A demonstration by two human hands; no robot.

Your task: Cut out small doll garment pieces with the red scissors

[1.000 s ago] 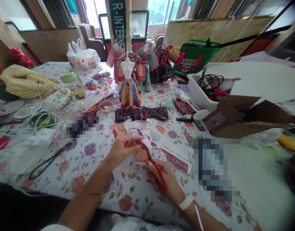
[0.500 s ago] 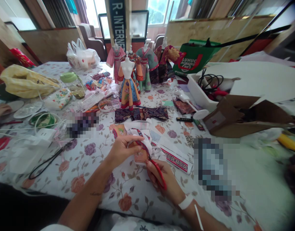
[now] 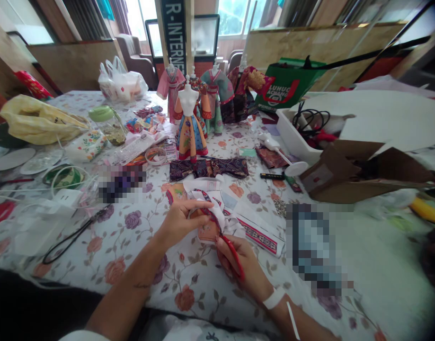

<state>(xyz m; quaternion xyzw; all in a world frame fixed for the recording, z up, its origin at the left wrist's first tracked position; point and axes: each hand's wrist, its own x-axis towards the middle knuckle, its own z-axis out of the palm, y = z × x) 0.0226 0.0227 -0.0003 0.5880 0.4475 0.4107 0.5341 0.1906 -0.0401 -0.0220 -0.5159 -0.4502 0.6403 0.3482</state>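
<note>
My left hand (image 3: 180, 220) pinches a small piece of patterned fabric (image 3: 209, 226), orange with white and red trim, just above the floral tablecloth (image 3: 189, 279). My right hand (image 3: 240, 265) is closed round red-handled scissors (image 3: 233, 253), whose blades reach into the fabric's edge. More printed fabric strips (image 3: 254, 232) lie right behind the hands. A small white dress form in an orange skirt (image 3: 189, 125) stands farther back at the middle.
Dark brocade cloth (image 3: 206, 166) lies behind the work. Several dressed mini mannequins (image 3: 212, 97) stand at the back. A white tub with cables (image 3: 298, 135), brown cardboard (image 3: 359, 173), a green bag (image 3: 286, 87), a jar (image 3: 109, 124), a yellow bag (image 3: 36, 121) and a black cord (image 3: 73, 234) crowd the table.
The hands and scissors have barely shifted. Another person's hand at the far left edge has gone out of view.
</note>
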